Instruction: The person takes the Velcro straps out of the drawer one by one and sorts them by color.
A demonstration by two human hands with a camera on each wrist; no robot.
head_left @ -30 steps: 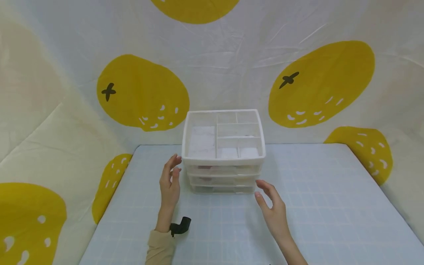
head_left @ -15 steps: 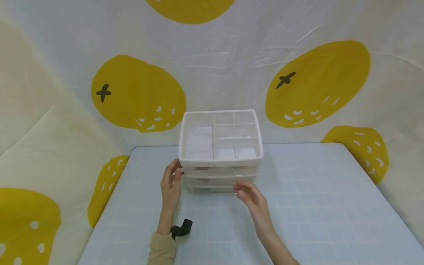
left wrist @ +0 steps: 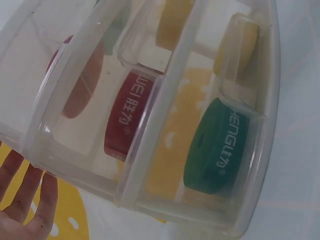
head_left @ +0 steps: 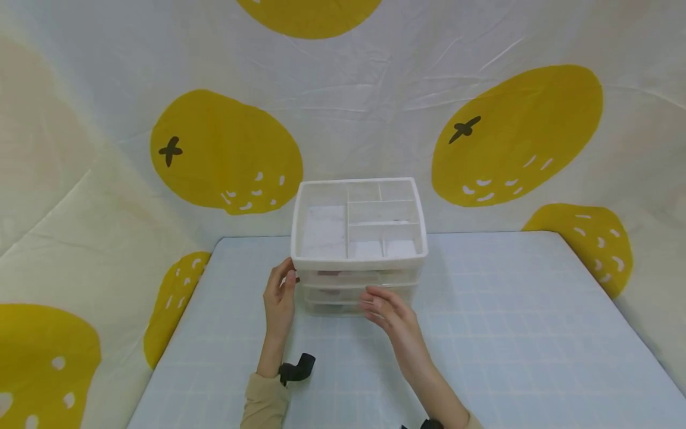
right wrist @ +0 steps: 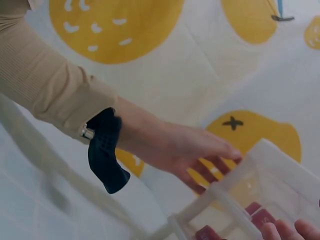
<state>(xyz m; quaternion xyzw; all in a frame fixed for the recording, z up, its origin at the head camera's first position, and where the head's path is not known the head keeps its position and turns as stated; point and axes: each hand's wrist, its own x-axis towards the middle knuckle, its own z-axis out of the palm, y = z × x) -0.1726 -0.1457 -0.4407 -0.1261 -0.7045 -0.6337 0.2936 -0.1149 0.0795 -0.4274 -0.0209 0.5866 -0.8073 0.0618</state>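
A white desktop drawer organizer point(head_left: 359, 263) stands at the back middle of the table, with a divided top tray and clear drawers below. My left hand point(head_left: 280, 298) rests its fingers against the organizer's left side. In front of the lower drawers is my right hand point(head_left: 395, 316), fingers loosely extended and holding nothing; whether it touches the front I cannot tell. Through the clear drawers in the left wrist view show a red roll point(left wrist: 125, 117), a green roll point(left wrist: 215, 147) and a yellow roll point(left wrist: 240, 47), like tape. The right wrist view shows my right fingertips point(right wrist: 295, 231) near the drawers.
A pale blue checked cloth point(head_left: 509, 333) covers the table. Behind and beside it hangs a light curtain point(head_left: 370, 107) printed with yellow fruit. A black wrist mount point(head_left: 298, 367) sticks out from my left wrist.
My right hand has moved left from beside the organizer's right corner to the front of its drawers. My left hand has come in against the left side. The drawers look unmoved.
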